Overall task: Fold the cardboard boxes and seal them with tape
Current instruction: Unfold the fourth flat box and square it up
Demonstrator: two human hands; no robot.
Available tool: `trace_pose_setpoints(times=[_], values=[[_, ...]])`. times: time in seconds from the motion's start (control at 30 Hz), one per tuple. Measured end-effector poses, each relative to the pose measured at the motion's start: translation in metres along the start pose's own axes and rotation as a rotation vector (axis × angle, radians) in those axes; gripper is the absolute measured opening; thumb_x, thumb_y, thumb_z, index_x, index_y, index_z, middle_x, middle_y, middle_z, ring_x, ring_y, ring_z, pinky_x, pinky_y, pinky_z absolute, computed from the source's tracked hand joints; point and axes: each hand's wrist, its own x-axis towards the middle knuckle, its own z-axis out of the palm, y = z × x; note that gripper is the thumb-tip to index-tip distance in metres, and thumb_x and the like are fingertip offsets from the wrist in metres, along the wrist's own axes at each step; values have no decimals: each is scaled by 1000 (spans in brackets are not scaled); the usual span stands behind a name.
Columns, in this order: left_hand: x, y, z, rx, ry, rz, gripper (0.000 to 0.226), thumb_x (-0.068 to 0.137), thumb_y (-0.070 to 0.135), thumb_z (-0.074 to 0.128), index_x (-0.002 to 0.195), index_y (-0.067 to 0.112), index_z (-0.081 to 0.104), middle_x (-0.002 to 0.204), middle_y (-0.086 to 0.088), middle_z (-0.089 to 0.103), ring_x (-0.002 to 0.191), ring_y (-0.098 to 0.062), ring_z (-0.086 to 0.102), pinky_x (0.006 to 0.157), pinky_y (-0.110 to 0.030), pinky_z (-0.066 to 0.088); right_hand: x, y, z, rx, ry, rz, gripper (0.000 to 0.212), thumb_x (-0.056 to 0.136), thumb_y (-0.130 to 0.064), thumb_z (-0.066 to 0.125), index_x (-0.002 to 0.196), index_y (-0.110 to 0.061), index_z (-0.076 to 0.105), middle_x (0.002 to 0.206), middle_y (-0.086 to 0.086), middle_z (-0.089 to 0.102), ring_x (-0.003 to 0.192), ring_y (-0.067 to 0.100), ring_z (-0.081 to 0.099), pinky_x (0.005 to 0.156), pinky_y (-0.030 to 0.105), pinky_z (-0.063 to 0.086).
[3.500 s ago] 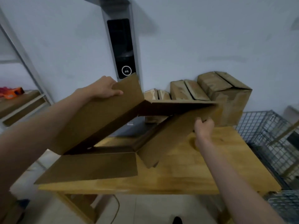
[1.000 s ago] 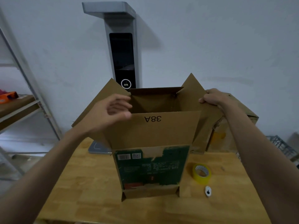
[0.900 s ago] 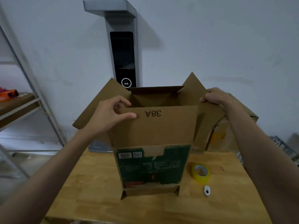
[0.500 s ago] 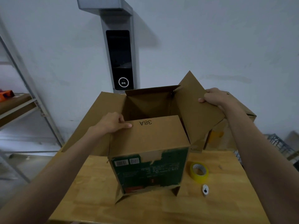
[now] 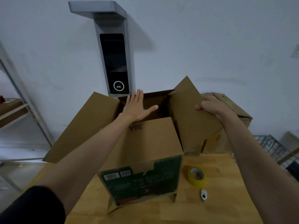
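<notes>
One cardboard box (image 5: 142, 159) is stood near the front edge of the wooden table (image 5: 223, 207), its near flap folded inward. The left hand (image 5: 137, 107) is held flat, fingers straight, over the opening; the right flap (image 5: 191, 113) is gripped by the right hand (image 5: 212, 105). Yellow tape (image 5: 197, 176) and a small white cutter (image 5: 203, 194) are lain beside the box, toward the table's right edge.

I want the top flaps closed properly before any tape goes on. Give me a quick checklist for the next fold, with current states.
1. Near flap marked 38A folded in: ok.
2. Far flap folded in: not ok, upright under the flat left hand.
3. Right flap held: ok, right hand grips its edge.
4. Left flap ready: not ok, splayed outward.
5. Tape roll within reach: ok.
6. Bottom sealed: cannot tell.
</notes>
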Motion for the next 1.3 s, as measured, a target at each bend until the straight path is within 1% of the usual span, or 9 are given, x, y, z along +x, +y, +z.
trace_pose_setpoints(times=[0.2,0.37,0.5,0.7,0.8,1.03,1.13,1.23,1.3], values=[[-6,-21,-2,-22,-148,-41,94,89,83,15,159,20,23,166,-7,19,153,-31,15,122,-50,12,-1,0,-8,-40,15,6,22,98,-10,57,119,-6,64,100,6,68,80,15,62,62,29,45],[-13,-37,12,-69,-202,-41,99,85,86,8,162,22,11,169,2,6,155,-17,3,126,-45,1,2,-17,-7,-124,1,-8,28,95,-3,54,122,3,61,109,19,67,76,19,61,60,26,47],[-10,-48,17,-26,-218,-67,103,83,88,9,162,21,6,169,3,-1,155,-16,-3,126,-45,0,2,-30,2,-91,-74,-13,40,90,-1,51,128,9,53,123,31,62,101,38,67,88,43,57],[-18,-64,15,2,-285,-80,97,86,84,13,162,24,3,169,5,-5,155,-16,-3,125,-46,3,-4,-27,3,-97,-68,-33,30,92,0,50,119,9,59,114,26,67,100,37,68,87,48,60],[-20,-63,14,-3,-305,-76,97,86,83,13,161,23,2,169,5,-7,155,-16,-3,124,-46,3,-8,-20,1,-102,-31,-48,21,95,-4,53,112,2,64,102,13,69,86,22,67,61,26,59],[-17,-68,20,-9,-265,-113,102,84,85,11,162,19,0,169,1,-8,155,-21,-5,124,-48,2,-14,-39,42,72,-250,-151,10,87,-30,56,89,-21,60,90,-4,56,87,19,51,74,35,43],[-15,-79,24,-25,-247,-128,104,83,86,10,162,18,0,169,0,-7,155,-21,-5,124,-48,2,-18,-46,71,9,-291,-223,42,89,-35,53,129,-24,55,110,-4,55,102,16,50,83,36,44],[-15,-83,27,-21,-242,-144,104,83,86,9,162,19,0,169,0,-6,155,-20,-5,125,-48,2,-22,-48,103,31,-250,-226,46,93,-40,48,135,-21,45,91,-4,51,76,11,51,65,28,40],[-16,-82,30,-27,-239,-146,100,86,83,9,162,18,2,169,-1,-4,156,-21,-3,125,-48,3,-18,-49,123,-54,-215,-261,64,91,-54,43,144,-18,37,127,5,55,115,23,56,87,40,45]])
